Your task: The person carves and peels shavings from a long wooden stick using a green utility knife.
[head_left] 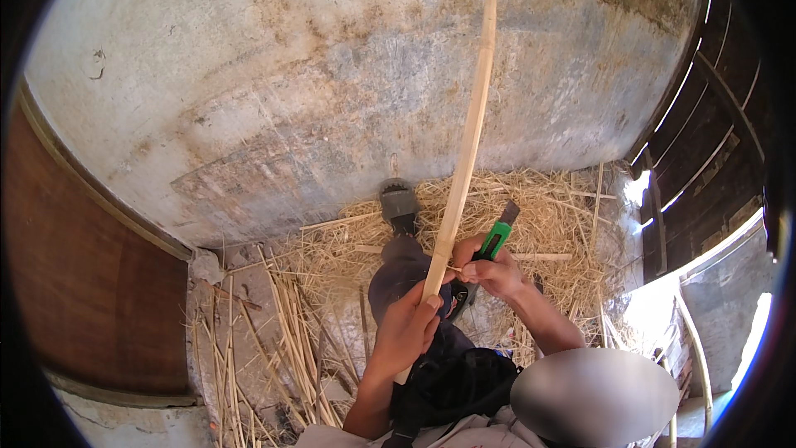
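A long pale bamboo strip (468, 149) rises from my lap toward the wall, tilted slightly to the right. My left hand (405, 336) is closed around its lower part, thumb along the near face. Just right of the strip, my right hand (495, 275) grips a green utility knife (497, 241), its dark blade pointing up and away from the strip. The fingertips of that hand also pinch a thin sliver (454, 269) at the strip's edge. Whether the sliver is still joined to the strip I cannot tell.
Curly shavings (539, 199) cover the floor ahead and to the right. Several thin bamboo strips (298, 332) lie at the left. A stained wall (332, 99) stands close in front, a brown door (99, 282) at left, dark wooden boards (705, 141) at right. My shoe (400, 199) rests near the wall.
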`<state>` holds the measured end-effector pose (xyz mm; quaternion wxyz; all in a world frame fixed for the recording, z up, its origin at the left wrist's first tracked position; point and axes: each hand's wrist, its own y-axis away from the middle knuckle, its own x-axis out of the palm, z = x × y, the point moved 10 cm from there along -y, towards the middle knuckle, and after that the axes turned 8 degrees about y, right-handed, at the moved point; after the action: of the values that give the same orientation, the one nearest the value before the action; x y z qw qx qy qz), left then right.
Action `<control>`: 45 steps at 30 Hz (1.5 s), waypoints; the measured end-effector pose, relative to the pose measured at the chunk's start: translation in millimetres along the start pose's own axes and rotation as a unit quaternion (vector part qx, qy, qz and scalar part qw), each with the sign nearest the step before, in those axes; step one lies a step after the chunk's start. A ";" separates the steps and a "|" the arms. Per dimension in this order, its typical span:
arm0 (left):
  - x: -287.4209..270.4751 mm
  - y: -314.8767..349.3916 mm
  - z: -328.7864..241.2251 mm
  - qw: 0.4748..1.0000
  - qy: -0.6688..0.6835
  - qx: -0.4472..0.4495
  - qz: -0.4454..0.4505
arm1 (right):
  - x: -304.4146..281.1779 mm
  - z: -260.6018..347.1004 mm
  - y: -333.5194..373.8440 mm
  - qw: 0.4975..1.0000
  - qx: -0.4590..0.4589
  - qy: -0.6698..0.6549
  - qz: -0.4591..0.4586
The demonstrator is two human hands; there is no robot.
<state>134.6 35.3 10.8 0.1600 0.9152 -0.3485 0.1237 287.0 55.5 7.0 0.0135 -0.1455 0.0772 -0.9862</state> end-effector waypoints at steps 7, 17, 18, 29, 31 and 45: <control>9.9 0.9 -1.7 0.999 0.009 0.031 0.042 | 7.8 -10.1 8.2 0.974 -0.029 -0.224 0.017; -54.0 17.3 1.9 0.988 0.100 0.071 -0.093 | -74.7 88.2 34.4 0.885 -0.278 -0.374 -0.013; -65.2 19.1 -2.2 0.985 0.109 0.070 -0.110 | -83.2 97.4 40.7 0.905 -0.272 -0.325 -0.033; -11.3 21.7 -6.4 0.993 0.097 0.032 0.058 | -75.1 91.1 44.4 0.801 -0.103 0.506 -0.302; -8.4 18.0 -4.2 0.992 0.114 0.017 0.055 | -73.0 92.5 45.6 0.812 -0.109 0.470 -0.328; 0.1 1.4 11.2 0.994 0.099 -0.025 0.043 | 22.4 41.1 -6.9 0.992 -0.039 0.102 -0.062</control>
<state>135.0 30.0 0.8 0.2111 0.8784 -0.3729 0.2115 277.4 55.2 53.3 -0.0609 -0.0491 0.1073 -0.9911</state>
